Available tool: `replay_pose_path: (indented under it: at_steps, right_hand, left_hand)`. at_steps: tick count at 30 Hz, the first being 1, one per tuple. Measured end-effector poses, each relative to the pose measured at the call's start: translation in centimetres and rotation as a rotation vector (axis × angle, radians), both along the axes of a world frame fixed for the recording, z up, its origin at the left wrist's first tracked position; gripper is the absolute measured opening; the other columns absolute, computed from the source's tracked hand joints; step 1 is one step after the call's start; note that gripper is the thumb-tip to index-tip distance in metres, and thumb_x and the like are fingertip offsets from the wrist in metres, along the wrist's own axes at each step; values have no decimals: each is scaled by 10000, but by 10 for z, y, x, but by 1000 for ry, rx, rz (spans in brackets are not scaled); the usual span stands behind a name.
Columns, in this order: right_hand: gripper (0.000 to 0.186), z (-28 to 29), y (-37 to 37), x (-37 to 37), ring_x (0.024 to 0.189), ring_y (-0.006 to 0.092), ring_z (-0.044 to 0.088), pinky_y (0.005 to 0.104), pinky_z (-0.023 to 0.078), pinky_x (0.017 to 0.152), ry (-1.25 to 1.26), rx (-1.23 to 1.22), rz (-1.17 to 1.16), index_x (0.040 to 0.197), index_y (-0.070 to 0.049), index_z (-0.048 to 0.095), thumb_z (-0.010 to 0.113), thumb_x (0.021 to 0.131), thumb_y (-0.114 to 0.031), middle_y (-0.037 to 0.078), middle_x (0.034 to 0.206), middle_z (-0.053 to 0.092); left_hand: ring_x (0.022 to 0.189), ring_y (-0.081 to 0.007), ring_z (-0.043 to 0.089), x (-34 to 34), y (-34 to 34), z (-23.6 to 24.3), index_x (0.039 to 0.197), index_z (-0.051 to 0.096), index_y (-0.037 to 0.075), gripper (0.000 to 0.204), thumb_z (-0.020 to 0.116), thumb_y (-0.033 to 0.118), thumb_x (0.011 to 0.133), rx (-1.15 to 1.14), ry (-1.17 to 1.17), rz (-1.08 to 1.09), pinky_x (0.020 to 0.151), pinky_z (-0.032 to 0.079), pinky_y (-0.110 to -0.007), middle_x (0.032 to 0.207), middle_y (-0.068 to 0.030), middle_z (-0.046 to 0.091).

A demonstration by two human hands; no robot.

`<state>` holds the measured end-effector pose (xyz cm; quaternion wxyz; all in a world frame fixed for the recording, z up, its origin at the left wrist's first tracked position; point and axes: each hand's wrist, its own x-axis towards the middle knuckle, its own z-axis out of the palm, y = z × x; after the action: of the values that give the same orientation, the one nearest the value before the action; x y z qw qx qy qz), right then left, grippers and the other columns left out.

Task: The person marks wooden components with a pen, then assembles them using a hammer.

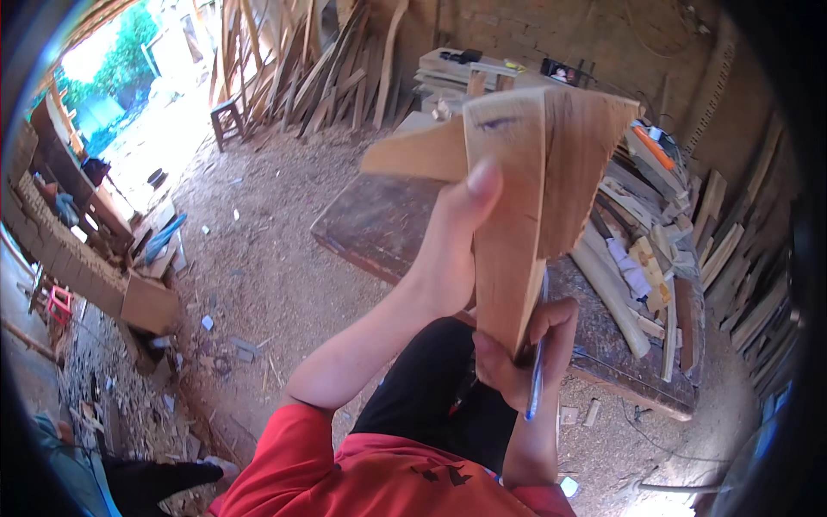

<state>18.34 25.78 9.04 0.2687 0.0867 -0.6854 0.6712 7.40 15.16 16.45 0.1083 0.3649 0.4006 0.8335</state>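
I hold a shaped piece of wood (506, 233) tilted up before me, over the near edge of the workbench. It has a long, narrow leg and a broad, slanted block on its right side at the top. My left hand (461, 215) grips the leg from the left, thumb lying on its face and the other fingers hidden behind. At the lower end of the leg, my right hand (536, 349) is closed, with a slim blue-and-clear pen (536, 388) between its fingers; the thumb touches the wood. A dark smudge marks the upper face of the wood.
A dark wooden workbench (366, 220) carries offcuts, boards and an orange tool (653, 148) at right. Long boards (345, 77) lean against the back wall, by a small stool (226, 123). Sawdust covers the floor (258, 250). Another person's leg (155, 482) shows at lower left.
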Motion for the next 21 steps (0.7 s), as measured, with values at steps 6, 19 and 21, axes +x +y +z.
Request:
replay_pose_path:
  at_steps: [6,19,21]
  right_hand:
    - [494,31,0,-30,775,106,497,269,443,682,248,367,-401,938,-98,346,806,772,-31,61,906,472]
    - [528,80,22,-49,1145,301,549,432,360,1047,699,97,-415,1028,-117,295,743,829,-316,283,1190,574]
    - [559,92,23,-49,1152,313,549,444,371,1055,819,61,-297,1051,-124,298,778,799,-264,280,1206,558]
  left_hand:
    - [1144,-139,512,-1,20,47,1296,506,-26,609,400,510,1027,57,-24,80,1016,349,-264,1177,-69,603]
    - [940,-85,487,-4,26,41,1095,564,-16,525,419,485,1030,111,186,104,856,400,-245,977,-31,580]
    - [1014,-94,470,-5,30,38,1134,557,-25,543,417,489,1030,47,132,133,913,379,-252,1041,-43,574]
